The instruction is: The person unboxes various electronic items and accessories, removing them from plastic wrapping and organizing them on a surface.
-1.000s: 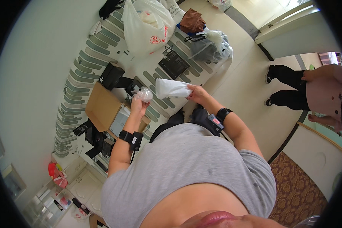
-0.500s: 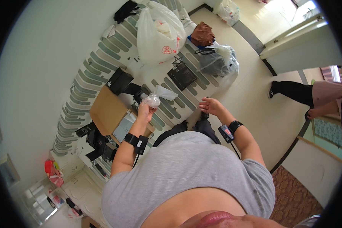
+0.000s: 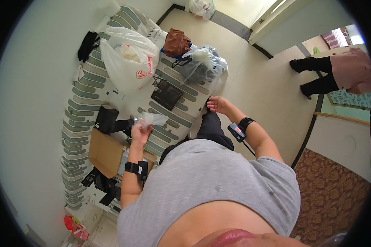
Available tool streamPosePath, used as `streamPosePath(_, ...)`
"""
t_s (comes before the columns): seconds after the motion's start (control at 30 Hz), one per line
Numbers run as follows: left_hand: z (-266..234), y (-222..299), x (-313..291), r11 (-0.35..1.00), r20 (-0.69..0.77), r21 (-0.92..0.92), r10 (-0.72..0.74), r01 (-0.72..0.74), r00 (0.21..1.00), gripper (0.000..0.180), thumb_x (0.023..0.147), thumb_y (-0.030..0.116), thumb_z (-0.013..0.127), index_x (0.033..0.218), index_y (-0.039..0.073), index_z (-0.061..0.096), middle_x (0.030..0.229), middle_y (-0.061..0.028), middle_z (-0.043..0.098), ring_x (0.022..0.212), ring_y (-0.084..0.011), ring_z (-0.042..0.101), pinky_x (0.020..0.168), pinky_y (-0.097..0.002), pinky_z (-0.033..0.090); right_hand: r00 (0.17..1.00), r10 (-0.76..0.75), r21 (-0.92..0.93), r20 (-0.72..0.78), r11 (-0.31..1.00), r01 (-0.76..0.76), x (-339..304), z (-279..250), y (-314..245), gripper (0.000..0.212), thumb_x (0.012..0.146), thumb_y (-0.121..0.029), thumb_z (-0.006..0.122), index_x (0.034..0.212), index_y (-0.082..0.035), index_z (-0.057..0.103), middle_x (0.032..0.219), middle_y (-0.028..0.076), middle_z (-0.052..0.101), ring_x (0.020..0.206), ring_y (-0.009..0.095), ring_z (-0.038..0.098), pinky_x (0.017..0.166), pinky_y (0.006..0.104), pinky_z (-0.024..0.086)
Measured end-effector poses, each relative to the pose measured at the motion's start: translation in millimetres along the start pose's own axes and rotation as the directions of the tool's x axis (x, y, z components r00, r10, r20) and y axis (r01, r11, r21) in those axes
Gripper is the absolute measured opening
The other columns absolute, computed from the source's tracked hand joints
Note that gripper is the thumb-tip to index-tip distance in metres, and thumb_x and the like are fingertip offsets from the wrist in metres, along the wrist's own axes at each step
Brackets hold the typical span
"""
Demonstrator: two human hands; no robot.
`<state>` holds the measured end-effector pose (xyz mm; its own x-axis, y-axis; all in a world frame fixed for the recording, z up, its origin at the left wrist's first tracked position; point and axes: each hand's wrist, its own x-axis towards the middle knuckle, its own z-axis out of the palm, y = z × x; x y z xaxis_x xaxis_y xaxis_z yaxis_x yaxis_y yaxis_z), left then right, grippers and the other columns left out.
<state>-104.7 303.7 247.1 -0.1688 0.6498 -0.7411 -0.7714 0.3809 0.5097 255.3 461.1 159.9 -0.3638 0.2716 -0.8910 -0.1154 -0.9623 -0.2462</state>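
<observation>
My left hand [image 3: 140, 135] is closed on a crumpled clear plastic bag [image 3: 151, 119], whose loose end sticks out to the right. The bag is above a bed with a grey-and-white striped cover [image 3: 130, 142]. An open cardboard box [image 3: 104, 153] lies on the bed beside my left forearm. Just past that hand stands a black box [image 3: 106, 119]. Over by the bed's right edge, my right hand [image 3: 218, 104] hangs in the air with its fingers stretched and nothing in them. A flat black box [image 3: 166, 94] lies on the cover between the two hands.
A big white plastic bag [image 3: 130, 61], a brown cloth-like bundle [image 3: 177, 43] and a clear bag with dark contents [image 3: 202, 68] sit farther up the bed. Several black items [image 3: 103, 183] lie near the carton. Another person [image 3: 334, 70] stands at the right, by a doorway.
The whole view has shifted, so the bed's things sit farther left. My left hand keeps hold of the clear bag. More of the other person shows at the right.
</observation>
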Motion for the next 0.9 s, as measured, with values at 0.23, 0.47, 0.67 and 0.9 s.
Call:
streamPosePath(0.23,91.5,8.4,44.2,0.991,0.112,-0.114,-0.05,0.063,0.992,0.036,0.066,0.007,0.044,0.1,-0.005,0.047,0.096,-0.0155,0.054,0.087,-0.0291,0.053,0.077,-0.0386,0.046,0.962,-0.216,-0.29,-0.165,0.943,0.162,32.3,-27.4,-102.4,0.024,0.076,-0.021,0.055,0.09,-0.002,0.052,0.077,0.009,0.058,0.061,0.018,0.056,0.054,0.0311,0.044)
streamPosePath(0.47,183.8,10.4,83.8,0.996,0.1,-0.038,-0.075,0.079,0.992,0.041,0.069,0.013,0.054,0.106,-0.004,0.044,0.1,-0.0157,0.053,0.084,-0.0279,0.055,0.074,-0.0388,0.048,0.562,-0.769,-0.952,0.304,-0.223,0.21,72.0,-0.5,-178.6,0.067,0.066,-0.028,0.065,0.123,-0.014,0.033,0.117,0.015,0.044,0.112,0.03,0.039,0.09,0.0414,0.033)
streamPosePath(0.67,221.6,-8.0,109.5,0.969,-0.295,0.211,-0.061,0.128,0.953,0.018,0.072,0.017,0.059,0.085,0.005,0.056,0.086,-0.006,0.058,0.076,-0.016,0.056,0.062,-0.0309,0.047,0.58,-0.401,-0.594,0.709,-0.783,0.185,115.5,25.6,-193.8,0.062,0.073,-0.017,0.053,0.128,-0.016,0.024,0.12,0.011,0.042,0.118,0.028,0.028,0.095,0.0513,0.021)
streamPosePath(0.9,209.2,-13.5,127.6,0.994,-0.34,0.051,-0.07,0.093,0.938,0.011,0.069,0.01,0.052,0.08,0.009,0.053,0.08,-0.0032,0.055,0.071,-0.0159,0.054,0.061,-0.0304,0.045,0.929,-0.361,-0.103,-0.087,0.93,0.352,143.7,-51.2,-289.4,0.028,0.08,-0.023,0.046,0.1,-0.004,0.049,0.099,0.012,0.052,0.089,0.027,0.052,0.076,0.0462,0.043)
